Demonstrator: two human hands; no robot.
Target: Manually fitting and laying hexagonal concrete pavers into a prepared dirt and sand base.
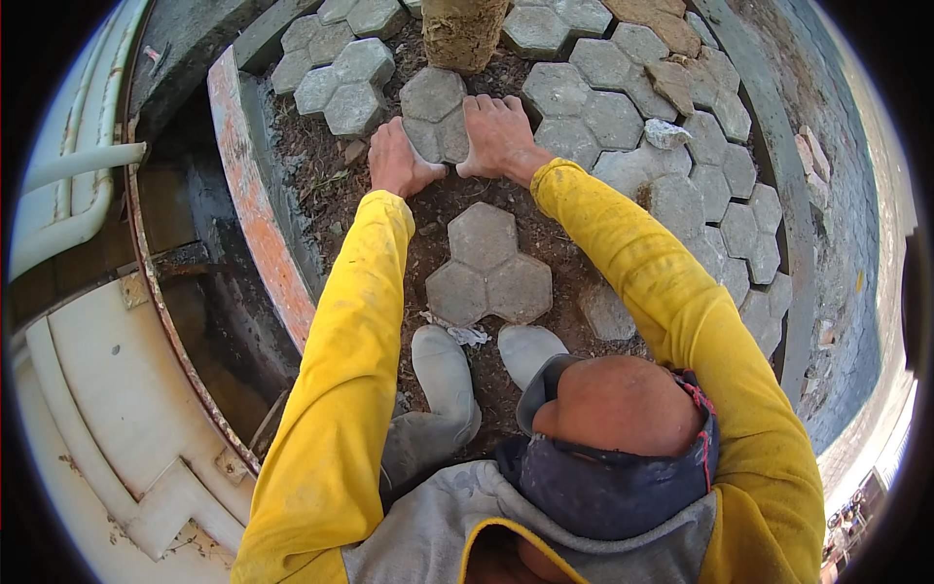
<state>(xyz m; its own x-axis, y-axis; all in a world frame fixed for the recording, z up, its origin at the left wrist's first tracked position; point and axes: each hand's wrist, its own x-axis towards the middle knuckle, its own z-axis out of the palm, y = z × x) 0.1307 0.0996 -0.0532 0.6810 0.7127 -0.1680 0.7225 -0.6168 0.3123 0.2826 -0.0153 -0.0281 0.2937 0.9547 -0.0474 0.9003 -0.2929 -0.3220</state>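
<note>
Both my hands are at a grey concrete paver shaped like joined hexagons, just in front of a tree trunk or post. My left hand grips its lower left edge, and my right hand closes on its right side, thumbs near each other at the near edge. The paver rests low, at ground level; its underside is hidden. Nearer to me, a loose three-hexagon paver lies flat on the dark soil, touched by neither hand.
My light rubber boots stand just behind the loose paver. Laid pavers spread along the right, bordered by a concrete curb. The brown trunk or post rises ahead. A worn orange-and-white edging board and a dark trench lie left.
</note>
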